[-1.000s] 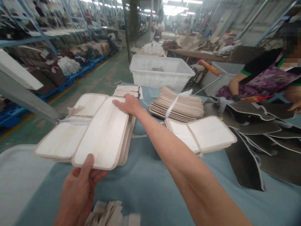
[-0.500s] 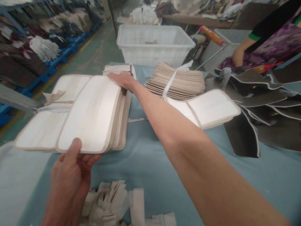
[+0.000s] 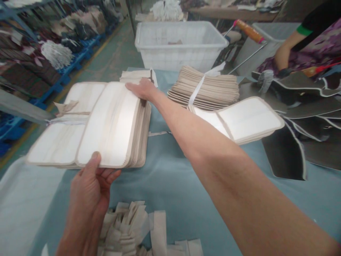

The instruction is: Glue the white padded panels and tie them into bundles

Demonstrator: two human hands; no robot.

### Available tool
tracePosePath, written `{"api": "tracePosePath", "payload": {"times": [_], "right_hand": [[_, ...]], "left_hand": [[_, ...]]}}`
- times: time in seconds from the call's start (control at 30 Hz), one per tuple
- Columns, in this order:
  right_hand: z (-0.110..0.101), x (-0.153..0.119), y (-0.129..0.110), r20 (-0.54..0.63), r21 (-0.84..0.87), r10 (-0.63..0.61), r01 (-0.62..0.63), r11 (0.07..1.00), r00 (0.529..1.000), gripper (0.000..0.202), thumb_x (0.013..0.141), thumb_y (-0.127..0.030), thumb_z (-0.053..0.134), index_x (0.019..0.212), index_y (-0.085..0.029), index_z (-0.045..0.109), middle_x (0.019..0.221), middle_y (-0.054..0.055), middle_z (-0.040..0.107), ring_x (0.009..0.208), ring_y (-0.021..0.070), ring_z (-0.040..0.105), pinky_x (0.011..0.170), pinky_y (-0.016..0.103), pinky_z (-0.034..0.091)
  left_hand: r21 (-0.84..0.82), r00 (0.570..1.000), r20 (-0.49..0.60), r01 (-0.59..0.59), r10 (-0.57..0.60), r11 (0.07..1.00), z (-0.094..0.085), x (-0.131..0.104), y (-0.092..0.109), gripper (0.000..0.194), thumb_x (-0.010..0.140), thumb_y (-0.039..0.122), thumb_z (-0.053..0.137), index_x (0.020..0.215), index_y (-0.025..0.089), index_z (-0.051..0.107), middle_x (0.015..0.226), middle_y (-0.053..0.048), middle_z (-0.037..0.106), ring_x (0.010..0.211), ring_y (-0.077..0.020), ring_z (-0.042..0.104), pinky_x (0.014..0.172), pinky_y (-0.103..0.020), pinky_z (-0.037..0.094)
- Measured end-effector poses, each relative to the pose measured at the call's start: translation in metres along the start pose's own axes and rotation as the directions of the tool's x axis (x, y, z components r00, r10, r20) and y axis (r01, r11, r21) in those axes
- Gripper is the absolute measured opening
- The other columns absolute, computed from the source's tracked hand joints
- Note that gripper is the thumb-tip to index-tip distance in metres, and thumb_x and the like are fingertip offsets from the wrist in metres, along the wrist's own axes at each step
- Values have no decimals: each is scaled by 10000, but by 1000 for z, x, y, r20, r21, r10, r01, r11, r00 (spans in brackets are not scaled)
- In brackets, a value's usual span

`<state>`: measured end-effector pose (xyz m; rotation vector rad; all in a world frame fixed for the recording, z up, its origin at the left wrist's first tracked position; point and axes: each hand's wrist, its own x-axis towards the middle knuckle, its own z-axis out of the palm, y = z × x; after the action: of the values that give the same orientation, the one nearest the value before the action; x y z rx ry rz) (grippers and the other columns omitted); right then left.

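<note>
- Left hand (image 3: 92, 185): fingers narrow, pinching the near edge of the white panel stack (image 3: 109, 122), thumb on top, other fingers curled beneath.
- Right hand (image 3: 142, 89): touches the far right corner of the same stack, a digit laid on the top face; how far open the fingers stand cannot be told.
- White panel stack: one, at left on the blue cloth (image 3: 165, 185), against the right side of one tied white bundle (image 3: 58, 142); panels too tightly packed to count.
- Right of the stack: one strapped tan bundle (image 3: 207, 89), one banded white bundle (image 3: 250, 119) just nearer.
- Far side: one small bundle (image 3: 135, 76), beside the right hand; one large white bin (image 3: 181, 53) beyond.
- Far right: several dark panels (image 3: 286, 151), overlapping; exact count unclear.
- Near edge: one heap of pale strips (image 3: 128, 225), number uncountable.
</note>
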<state>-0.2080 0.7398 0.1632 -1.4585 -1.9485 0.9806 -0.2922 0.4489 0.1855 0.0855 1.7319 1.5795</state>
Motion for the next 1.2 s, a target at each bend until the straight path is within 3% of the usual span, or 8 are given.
{"api": "tracePosePath", "payload": {"times": [0.17,0.33,0.53,0.67,0.8,0.93,1.07,1.2], "right_hand": [[-11,-43,-50,-82,-305,-147,116,945,986,578,946,-426,630,1343,-29,493,1416,222,518,1414,398,424,1162,591,329],[14,-101,-92,50,-455,-415,391,800,908,444,959,-400,592,1289,-103,589,1364,226,588,1300,387,511,1137,565,362],[61,-134,-77,115,-495,-292,310,812,949,666,1024,-490,436,1533,-62,440,1636,253,338,1505,412,337,1236,564,212],[71,-135,-67,112,-517,-294,308,799,949,658,1032,-487,406,1557,-90,431,1643,220,342,1516,385,342,1248,539,202],[75,-135,-67,122,-565,-294,310,764,948,672,1037,-492,365,1556,-70,433,1639,227,346,1509,394,352,1244,540,223],[78,-136,-67,128,-608,-296,311,731,947,666,1039,-484,346,1555,-72,435,1634,225,359,1499,389,367,1237,540,238],[78,-137,-68,111,-621,-296,299,725,949,655,1038,-498,355,1553,-105,445,1630,204,381,1496,369,379,1237,519,240],[77,-138,-70,119,-589,-280,295,752,953,652,1049,-480,371,1559,-78,423,1638,215,361,1506,375,353,1238,529,211]], "left_hand": [[-8,1000,-6,-10,10,1000,-2,0,-1,63,903,165,644,920,143,700,685,32,770,500,-127,700,425,-204,580],[-19,999,-43,29,-30,999,-8,2,-5,152,888,219,672,1012,133,693,886,-68,804,574,-155,730,435,-231,583],[17,999,36,38,-38,999,-24,11,-14,429,800,373,806,1111,115,662,960,-147,799,690,-224,770,506,-292,612],[320,987,144,22,-71,947,-57,23,-6,491,686,565,847,858,137,680,757,-118,775,547,-211,707,438,-258,504],[560,965,161,-261,206,786,-94,33,24,514,729,685,726,631,190,630,518,-36,659,461,-171,594,461,-236,404],[710,817,96,-456,568,536,-96,43,72,358,893,551,562,806,226,684,734,-20,745,698,-205,696,645,-269,476],[902,725,320,-430,610,38,-61,73,101,339,1016,344,385,1180,212,650,1104,-71,749,955,-212,720,788,-290,519],[854,714,513,-483,477,-194,-29,110,108,432,930,108,447,1321,202,606,1384,-134,626,1087,-262,705,859,-368,563]]}}
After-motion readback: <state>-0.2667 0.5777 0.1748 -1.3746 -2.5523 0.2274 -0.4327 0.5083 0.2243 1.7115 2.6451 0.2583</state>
